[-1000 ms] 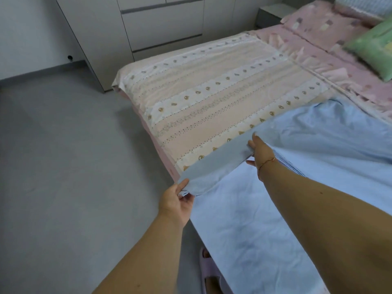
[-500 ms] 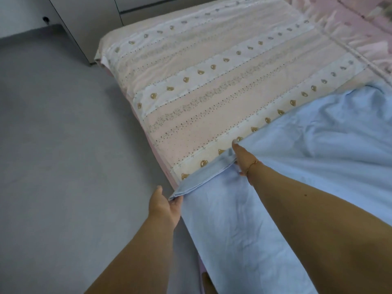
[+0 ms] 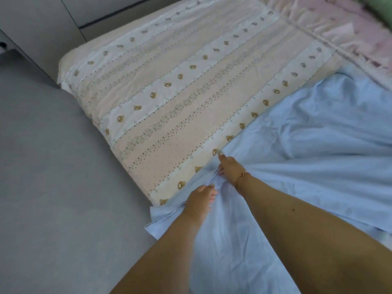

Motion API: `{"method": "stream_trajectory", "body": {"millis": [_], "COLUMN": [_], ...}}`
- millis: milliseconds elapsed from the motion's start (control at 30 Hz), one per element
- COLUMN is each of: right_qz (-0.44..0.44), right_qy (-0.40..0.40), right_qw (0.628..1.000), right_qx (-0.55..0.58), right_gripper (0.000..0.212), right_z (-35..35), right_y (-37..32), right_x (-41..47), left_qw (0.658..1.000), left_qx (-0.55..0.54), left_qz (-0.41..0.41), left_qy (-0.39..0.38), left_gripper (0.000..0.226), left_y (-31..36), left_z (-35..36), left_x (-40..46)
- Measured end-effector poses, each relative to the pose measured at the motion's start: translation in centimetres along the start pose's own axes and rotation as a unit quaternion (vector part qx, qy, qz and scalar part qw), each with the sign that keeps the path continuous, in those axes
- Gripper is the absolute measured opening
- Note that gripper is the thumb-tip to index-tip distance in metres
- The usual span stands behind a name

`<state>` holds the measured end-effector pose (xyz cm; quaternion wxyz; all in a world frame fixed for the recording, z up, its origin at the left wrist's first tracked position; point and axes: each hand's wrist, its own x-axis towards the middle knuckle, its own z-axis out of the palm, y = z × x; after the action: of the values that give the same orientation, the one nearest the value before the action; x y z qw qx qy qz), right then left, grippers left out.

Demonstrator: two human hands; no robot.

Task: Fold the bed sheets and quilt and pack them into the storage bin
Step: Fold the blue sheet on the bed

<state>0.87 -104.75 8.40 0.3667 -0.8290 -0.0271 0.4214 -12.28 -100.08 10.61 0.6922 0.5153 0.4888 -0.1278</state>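
Both hands, the left hand (image 3: pixel 200 198) and right hand (image 3: pixel 230 168), are gripping the blue sheet (image 3: pixel 297 166) edge at frame center; folding is only starting, no bin is showing.

Head view: light blue sheet (image 3: pixel 297 166) spread over the near right of the bed, wrinkled; its folded edge runs along the bear-print striped cover (image 3: pixel 180 102); left hand (image 3: pixel 200 198) grips that edge near the bed's side, fingers curled round the fabric; right hand (image 3: pixel 230 166) pinches the same edge just beyond it, bracelet (image 3: pixel 240 179) on the wrist; sheet corner (image 3: pixel 156 221) hangs past the mattress over the grey floor (image 3: pixel 53 187); pink frilled bedding (image 3: pixel 350 35) far right.
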Motion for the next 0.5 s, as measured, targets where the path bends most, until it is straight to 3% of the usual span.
{"method": "stream_trajectory", "body": {"millis": [133, 267, 367, 500], "right_qz": [0.037, 0.129, 0.207, 0.235], "right_qy": [0.019, 0.07, 0.119, 0.179], "right_qw": [0.999, 0.989, 0.97, 0.95], "right_qx": [0.024, 0.031, 0.052, 0.104], "right_gripper": [0.067, 0.074, 0.084, 0.086], "right_z": [-3.4, -7.1, -10.1, -13.1], "right_y": [1.5, 4.9, 7.3, 10.0], "right_x": [-0.4, -0.8, -1.4, -1.0], "left_qw": [0.999, 0.996, 0.988, 0.974], "left_qx": [0.03, 0.057, 0.091, 0.116], "left_qz": [-0.015, -0.026, -0.059, -0.083], "left_qy": [-0.028, -0.057, -0.11, -0.176], "left_gripper": [0.023, 0.02, 0.023, 0.034], "left_y": [1.9, 3.0, 3.7, 4.4], "left_z": [2.7, 5.4, 7.8, 11.3], "left_x": [0.4, 0.9, 1.4, 2.2]}}
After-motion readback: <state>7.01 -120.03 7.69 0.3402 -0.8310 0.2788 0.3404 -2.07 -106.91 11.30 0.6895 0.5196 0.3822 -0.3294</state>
